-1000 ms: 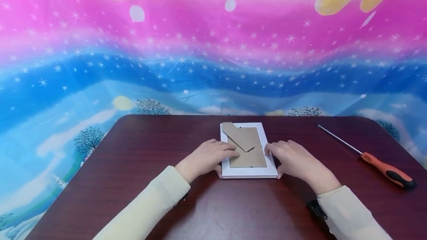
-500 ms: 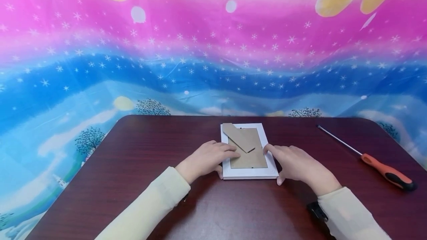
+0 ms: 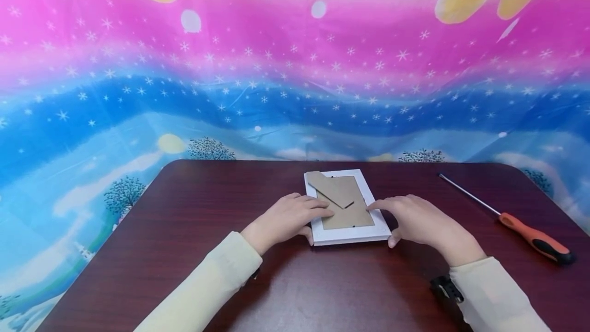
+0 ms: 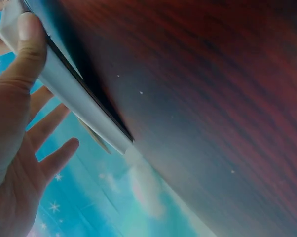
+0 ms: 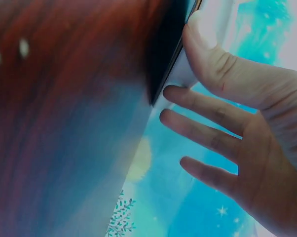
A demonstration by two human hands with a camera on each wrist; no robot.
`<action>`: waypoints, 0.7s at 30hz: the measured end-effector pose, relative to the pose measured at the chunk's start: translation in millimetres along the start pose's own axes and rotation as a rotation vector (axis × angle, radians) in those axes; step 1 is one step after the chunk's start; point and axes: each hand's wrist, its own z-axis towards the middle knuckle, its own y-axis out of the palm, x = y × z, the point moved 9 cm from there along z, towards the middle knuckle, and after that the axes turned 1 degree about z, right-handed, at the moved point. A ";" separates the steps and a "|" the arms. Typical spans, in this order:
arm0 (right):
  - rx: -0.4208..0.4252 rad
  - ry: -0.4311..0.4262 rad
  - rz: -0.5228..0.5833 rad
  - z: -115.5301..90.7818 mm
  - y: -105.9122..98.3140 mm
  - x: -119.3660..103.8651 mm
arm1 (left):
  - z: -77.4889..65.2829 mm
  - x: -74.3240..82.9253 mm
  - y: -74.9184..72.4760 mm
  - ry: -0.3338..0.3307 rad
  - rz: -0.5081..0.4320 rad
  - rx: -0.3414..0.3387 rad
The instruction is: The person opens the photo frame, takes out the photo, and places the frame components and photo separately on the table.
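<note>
A white picture frame (image 3: 352, 235) lies back side up on the table, with a brown backing board (image 3: 357, 215) and a slanting brown easel leg (image 3: 329, 192). My left hand (image 3: 286, 218) grips its left side, fingers over the back and thumb against the edge. The left wrist view shows that thumb (image 4: 30, 47) pressed on the frame's white side (image 4: 77, 94). At the right side, my right hand (image 3: 421, 219) holds the frame between thumb near the close corner and forefinger on the back. Its other fingers (image 5: 203, 133) stay spread off the frame in the right wrist view.
A screwdriver (image 3: 530, 232) with an orange and black handle lies on the right of the dark red-brown table (image 3: 184, 204). Behind the table's far edge hangs a colourful snow-patterned cloth (image 3: 295, 91).
The picture frame has turned slightly anticlockwise, its near end shifting right. My right hand has moved a little right with it, while the left hand stays almost in place.
</note>
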 end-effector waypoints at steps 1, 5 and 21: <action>0.002 -0.002 0.013 -1.0 -2.0 1.3 | -0.6 0.1 -1.3 0.003 -0.001 0.007; 0.014 -0.012 0.081 -5.4 -9.9 6.1 | -3.2 0.2 -7.0 0.006 -0.038 0.033; 0.227 -0.228 0.292 -19.6 -47.7 6.9 | -16.2 -5.5 -24.6 0.000 -0.183 0.171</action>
